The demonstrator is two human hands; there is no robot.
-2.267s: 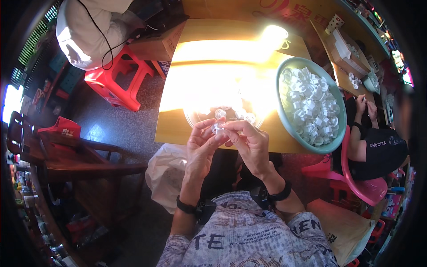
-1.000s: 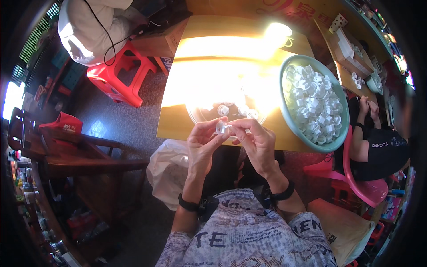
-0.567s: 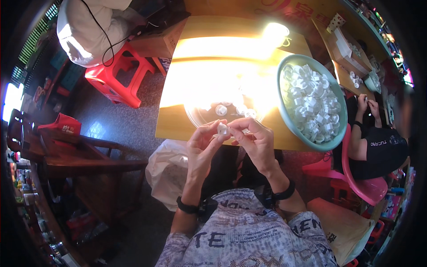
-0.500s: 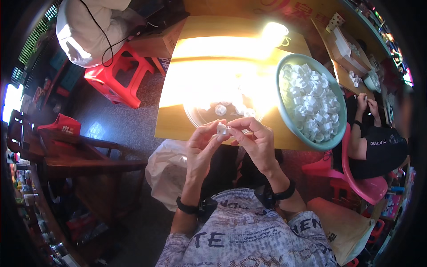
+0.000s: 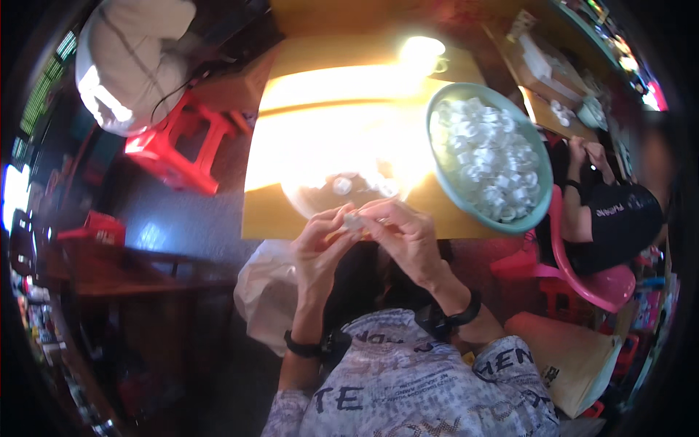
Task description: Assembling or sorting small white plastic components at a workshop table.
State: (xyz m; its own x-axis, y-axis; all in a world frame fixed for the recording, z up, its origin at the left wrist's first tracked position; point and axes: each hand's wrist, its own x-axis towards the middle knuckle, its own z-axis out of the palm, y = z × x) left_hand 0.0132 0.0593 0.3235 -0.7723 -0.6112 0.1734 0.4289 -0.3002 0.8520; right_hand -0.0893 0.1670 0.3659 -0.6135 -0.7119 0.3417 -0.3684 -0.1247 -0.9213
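Over the near edge of the table, my left hand (image 5: 317,244) pinches a small white plastic piece (image 5: 352,221) between thumb and fingers. My right hand (image 5: 409,242) meets it from the right, its thumb and forefinger closed against the piece's side; whatever is between these fingertips is too small and blurred to name. Just beyond my hands lies a round shallow tray (image 5: 293,201), partly washed out by glare, with a few loose white pieces (image 5: 341,186) in it. To the right, a pale green basin (image 5: 435,149) holds a heap of similar white plastic pieces (image 5: 495,160).
A bright white lamp or cup-like object (image 5: 424,49) stands at the table's far side. A red stool (image 5: 164,149) is at left, a white sack (image 5: 268,291) below the table edge. At right, another person (image 5: 611,218) sits on a pink chair (image 5: 608,285) by a second table.
The view has shifted, so the table and basin appear a little farther left and the picture is blurrier. My fingers have closed in more tightly around the white piece.
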